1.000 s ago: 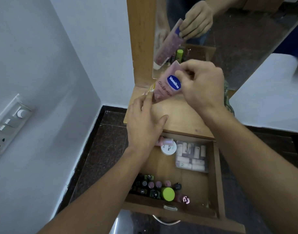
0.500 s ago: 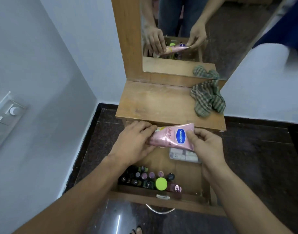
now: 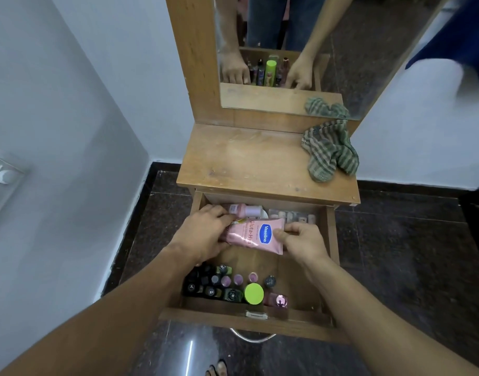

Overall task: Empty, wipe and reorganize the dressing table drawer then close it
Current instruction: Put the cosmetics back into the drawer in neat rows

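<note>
Moved: pink tube [image 3: 256,236] is lower than half a second back, off the front edge of the counter [image 3: 246,164] and down in the open drawer [image 3: 331,240], with the left hand [image 3: 203,234] and right hand [image 3: 303,242] going down with it.
Counter: wooden top, nothing on it but the cloth.
Drawer: pulled right out, with stuff along the back and front and a bare strip in the middle where the tube is headed.
Cloth: striped green cloth [image 3: 329,150], crumpled at the counter's back right corner, well clear of the hands.
Hands: left fingers are curled over the cap end, right thumb and fingers pinch the flat crimped end.
Tube spot: lies crosswise over the middle of the drawer. Can't tell if it touches the floor yet.
Tube feel: my guess is light, soft-walled and glossy, so a bit slippery. Squeeze the belly and it'll ooze or buckle.
Best hold: the stiff crimp and the cap shoulder, pretty much where it's held.
Back row: clear packet [image 3: 292,216] and pale pink bottle [image 3: 243,210] just behind the tube.
Front row: small bottles [image 3: 219,283] standing packed beside a green-lidded jar [image 3: 254,293], easy to topple.
</note>
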`<state>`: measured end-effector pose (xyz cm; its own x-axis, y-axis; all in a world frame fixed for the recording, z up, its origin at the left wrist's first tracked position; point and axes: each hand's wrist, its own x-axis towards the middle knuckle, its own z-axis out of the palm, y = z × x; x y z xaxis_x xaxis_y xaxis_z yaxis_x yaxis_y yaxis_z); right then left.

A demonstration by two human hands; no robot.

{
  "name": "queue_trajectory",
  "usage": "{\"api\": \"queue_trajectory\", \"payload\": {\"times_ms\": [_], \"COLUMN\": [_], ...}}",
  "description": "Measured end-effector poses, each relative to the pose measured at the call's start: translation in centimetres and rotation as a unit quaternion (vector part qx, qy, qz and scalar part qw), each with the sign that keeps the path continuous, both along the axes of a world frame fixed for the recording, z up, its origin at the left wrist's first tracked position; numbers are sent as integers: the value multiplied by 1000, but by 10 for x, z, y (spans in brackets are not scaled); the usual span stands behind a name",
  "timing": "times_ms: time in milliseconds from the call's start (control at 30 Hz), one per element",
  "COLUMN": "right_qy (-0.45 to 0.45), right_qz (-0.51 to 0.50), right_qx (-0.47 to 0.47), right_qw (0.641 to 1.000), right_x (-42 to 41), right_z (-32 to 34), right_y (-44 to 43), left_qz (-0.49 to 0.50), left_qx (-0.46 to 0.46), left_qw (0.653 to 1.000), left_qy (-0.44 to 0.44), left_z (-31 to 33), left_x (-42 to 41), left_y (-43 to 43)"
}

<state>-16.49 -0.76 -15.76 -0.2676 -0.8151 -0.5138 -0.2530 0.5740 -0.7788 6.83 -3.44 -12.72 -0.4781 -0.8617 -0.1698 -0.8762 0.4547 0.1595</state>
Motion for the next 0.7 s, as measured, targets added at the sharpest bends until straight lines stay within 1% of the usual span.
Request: {"api": "queue_trajectory", "payload": {"times_ms": [333,500,700], "right_qy": [58,53,39], "right_qz": [41,65,62], "right_qx": [17,-5,-16], "right_qw": [997,996,997], "right_x": [-6,-9,-10], "right_z": [-8,-7,-11], "right_y": [-6,-4,-4], "left_qz": [-26,-27,-33], "left_qx": [-4,4,7], "left_qw": [1000,1000,999], "left_qy": [-14,-2,2], "left_z": [-5,-5,-5], "left_x": [6,8,11], "left_y": [-4,-5,-6]}}
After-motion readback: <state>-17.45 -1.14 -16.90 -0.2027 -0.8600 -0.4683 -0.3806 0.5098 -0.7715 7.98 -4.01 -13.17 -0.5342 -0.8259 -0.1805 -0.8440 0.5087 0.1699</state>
